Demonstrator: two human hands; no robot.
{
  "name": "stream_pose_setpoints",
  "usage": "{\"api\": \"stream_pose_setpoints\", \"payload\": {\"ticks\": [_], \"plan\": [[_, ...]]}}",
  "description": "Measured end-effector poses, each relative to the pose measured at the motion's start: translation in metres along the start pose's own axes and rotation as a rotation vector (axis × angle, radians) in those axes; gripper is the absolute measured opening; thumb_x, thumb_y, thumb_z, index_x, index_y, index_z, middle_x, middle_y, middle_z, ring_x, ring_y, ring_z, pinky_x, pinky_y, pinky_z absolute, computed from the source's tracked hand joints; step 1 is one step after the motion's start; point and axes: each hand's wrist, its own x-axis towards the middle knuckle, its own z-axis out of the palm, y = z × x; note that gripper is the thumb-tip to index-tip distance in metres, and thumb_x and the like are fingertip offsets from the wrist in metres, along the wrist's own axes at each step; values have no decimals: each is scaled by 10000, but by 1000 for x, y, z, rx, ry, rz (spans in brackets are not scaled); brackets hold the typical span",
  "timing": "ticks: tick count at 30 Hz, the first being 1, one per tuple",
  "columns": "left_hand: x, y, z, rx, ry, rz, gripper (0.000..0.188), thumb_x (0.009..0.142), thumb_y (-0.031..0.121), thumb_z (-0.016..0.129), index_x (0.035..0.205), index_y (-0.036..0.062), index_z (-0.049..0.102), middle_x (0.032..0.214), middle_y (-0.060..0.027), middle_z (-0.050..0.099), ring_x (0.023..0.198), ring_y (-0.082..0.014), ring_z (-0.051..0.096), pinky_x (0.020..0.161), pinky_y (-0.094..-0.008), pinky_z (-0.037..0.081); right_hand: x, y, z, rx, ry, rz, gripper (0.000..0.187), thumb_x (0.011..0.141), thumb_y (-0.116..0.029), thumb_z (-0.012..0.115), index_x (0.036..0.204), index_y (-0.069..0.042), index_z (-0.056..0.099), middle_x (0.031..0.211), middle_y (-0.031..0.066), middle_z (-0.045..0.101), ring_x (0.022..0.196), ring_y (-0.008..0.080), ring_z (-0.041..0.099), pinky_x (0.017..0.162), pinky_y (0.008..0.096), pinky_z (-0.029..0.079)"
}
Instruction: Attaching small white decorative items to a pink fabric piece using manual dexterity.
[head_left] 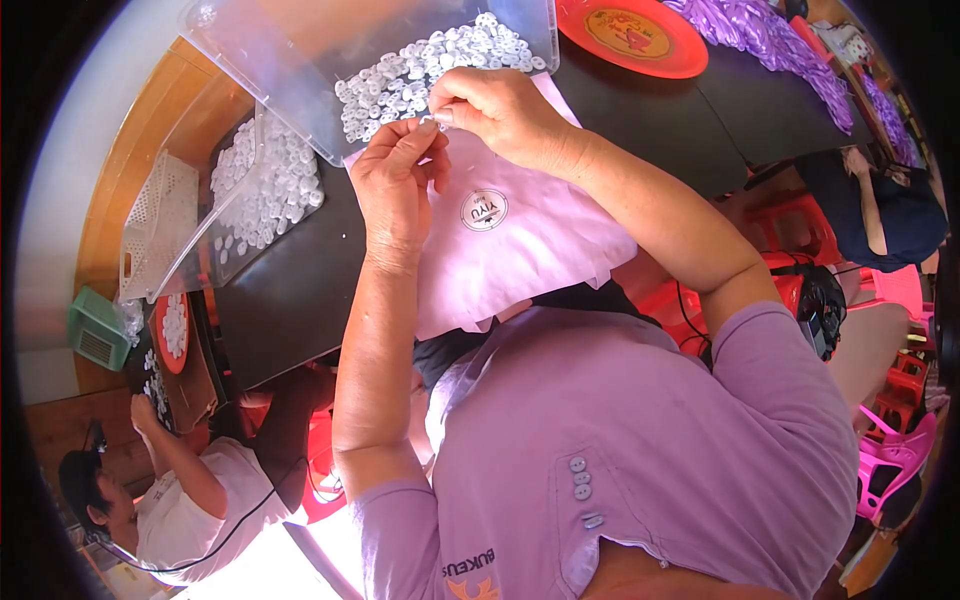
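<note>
My left hand (pixel 395 185) and my right hand (pixel 507 118) meet fingertip to fingertip at the near edge of a clear plastic bin. Both are closed in a pinch around a small white plastic piece (pixel 428 119), partly hidden by the fingers. Many similar round white pieces (pixel 440 65) are heaped inside the clear bin (pixel 335 150) just beyond my hands. Below them a pink apron (pixel 540 235) with a round printed badge spreads from the bin's edge down over my lap.
Left of the bin, another clear container (pixel 210 215) holds more white pieces, with a white perforated basket (pixel 165 215) beyond. A red plate (pixel 632 38) and purple ribbon-like strips (pixel 765 40) lie on the dark table (pixel 660 135). Co-workers sit at lower left (pixel 215 490) and far right (pixel 885 210).
</note>
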Motion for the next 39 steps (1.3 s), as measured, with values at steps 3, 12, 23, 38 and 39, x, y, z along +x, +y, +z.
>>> {"api": "stream_pose_setpoints", "payload": {"ticks": [3, 12, 23, 38, 39], "plan": [[0, 0, 0, 0, 5, 5, 132, 871, 103, 633, 901, -19, 594, 750, -96, 617, 549, -150, 537, 485, -259, 404, 0, 1, -1, 5, 2, 13, 80, 857, -66, 631, 895, -26, 574, 786, 69, 633, 712, 201, 621, 636, 314, 482], [0, 0, -1, 41, -10, 24, 154, 886, 87, 599, 945, -53, 573, 804, -117, 622, 608, -169, 569, 482, -276, 420, 0, -1, 0, 4, 8, 3, 70, 867, -57, 626, 903, -27, 573, 792, 69, 634, 719, 194, 626, 640, 304, 484], [-3, 1, 2, 14, 22, 59, 115, 868, 81, 638, 881, -29, 606, 734, -89, 624, 542, -133, 543, 467, -248, 406, -2, 1, 2, -14, 22, -14, 77, 864, -58, 630, 900, -27, 570, 786, 75, 632, 711, 202, 628, 631, 303, 486], [-2, -1, 2, 163, 80, 169, 100, 837, 18, 668, 904, -52, 641, 760, -90, 649, 565, -120, 569, 470, -231, 414, 0, 3, -1, 144, -15, 80, 37, 840, -36, 633, 864, -27, 606, 662, 40, 583, 580, 115, 537, 548, 271, 436], [-2, 0, 4, 165, 79, 169, 100, 837, 18, 668, 904, -52, 641, 760, -90, 649, 565, -120, 569, 470, -231, 414, 1, 5, -3, 144, -13, 80, 37, 840, -36, 633, 864, -27, 606, 662, 40, 583, 580, 115, 537, 548, 271, 436]]}}
